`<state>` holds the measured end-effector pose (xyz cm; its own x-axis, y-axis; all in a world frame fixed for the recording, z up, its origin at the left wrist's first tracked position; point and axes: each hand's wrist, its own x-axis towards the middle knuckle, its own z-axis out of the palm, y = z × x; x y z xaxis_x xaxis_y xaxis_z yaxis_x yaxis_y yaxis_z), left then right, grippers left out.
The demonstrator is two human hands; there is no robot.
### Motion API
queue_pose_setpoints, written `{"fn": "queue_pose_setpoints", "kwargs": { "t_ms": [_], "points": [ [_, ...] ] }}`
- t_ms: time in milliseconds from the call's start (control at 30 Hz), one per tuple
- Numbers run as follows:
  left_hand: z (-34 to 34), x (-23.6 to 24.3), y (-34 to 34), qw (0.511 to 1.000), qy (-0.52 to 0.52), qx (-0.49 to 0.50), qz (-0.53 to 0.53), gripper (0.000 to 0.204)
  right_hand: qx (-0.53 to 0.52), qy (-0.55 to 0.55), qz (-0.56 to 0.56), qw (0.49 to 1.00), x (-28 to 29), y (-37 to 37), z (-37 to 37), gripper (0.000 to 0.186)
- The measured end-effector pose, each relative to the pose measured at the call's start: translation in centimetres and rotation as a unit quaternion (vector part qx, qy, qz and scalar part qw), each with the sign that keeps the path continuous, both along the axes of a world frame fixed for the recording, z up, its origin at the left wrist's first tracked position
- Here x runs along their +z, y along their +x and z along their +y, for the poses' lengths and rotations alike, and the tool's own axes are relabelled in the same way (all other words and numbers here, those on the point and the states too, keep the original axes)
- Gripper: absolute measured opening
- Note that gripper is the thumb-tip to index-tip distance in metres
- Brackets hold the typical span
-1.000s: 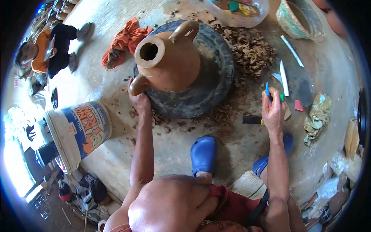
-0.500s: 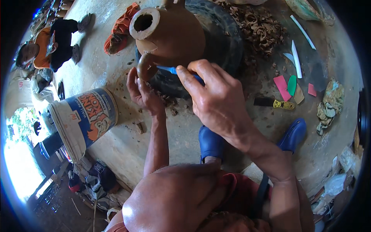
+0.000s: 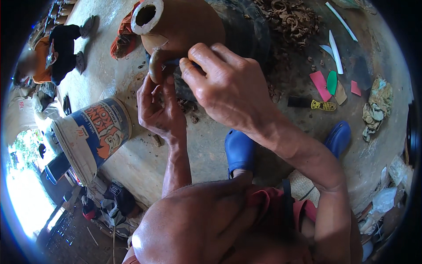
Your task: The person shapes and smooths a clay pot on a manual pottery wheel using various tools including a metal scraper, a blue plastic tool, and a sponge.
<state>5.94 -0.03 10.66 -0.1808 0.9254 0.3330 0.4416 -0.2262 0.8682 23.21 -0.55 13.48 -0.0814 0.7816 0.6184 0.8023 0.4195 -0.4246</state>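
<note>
The tool (image 3: pixel 173 62) I grip shows blue; my clay pot (image 3: pixel 193 26) is brown, its rim (image 3: pixel 137 29) paler. My 2 clogs (image 3: pixel 240 152) are blue, the oval piece (image 3: pixel 332 82) green, the 2 flat scraps (image 3: pixel 319 85) pink, the bucket (image 3: pixel 90 132) white and blue, the yellow handle (image 3: pixel 323 105) patterned black.

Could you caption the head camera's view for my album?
A clay jug, left hand at its handle, right hand holding a blue tool there.

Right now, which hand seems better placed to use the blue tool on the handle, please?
Probably the right hand: it holds the blue tool near the handle, with the left hand at its lower end.
</note>
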Motion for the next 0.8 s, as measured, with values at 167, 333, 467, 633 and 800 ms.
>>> {"fn": "queue_pose_setpoints", "kwargs": {
  "t_ms": [167, 333, 467, 633, 800],
  "points": [
    [-0.1, -0.2, 0.2, 0.999, -0.029, -0.014, -0.036, 0.035, 0.007, -0.062, -0.012, 0.998, 0.4, -0.9, -0.2, 0.013],
    [-0.1, 0.6, 0.1, 1.000, -0.018, -0.007, -0.014, 0.036, 0.008, -0.119, -0.005, 0.993, 1.5, -1.5, 0.0, 0.013],
    [0.4, 0.7, -0.3, 0.998, -0.037, 0.015, -0.042, 0.038, 0.038, -0.190, 0.042, 0.980, 1.6, -1.0, 0.7, 0.013],
    [1.0, 1.3, -0.9, 0.999, -0.036, 0.022, -0.013, 0.037, 0.086, -0.209, 0.223, 0.948, 0.5, -1.1, 1.2, 0.013],
    [1.1, 0.8, -1.1, 0.998, -0.050, 0.007, -0.033, 0.037, 0.116, -0.220, 0.386, 0.888, -1.4, -1.9, 1.1, 0.012]
  ]
}}
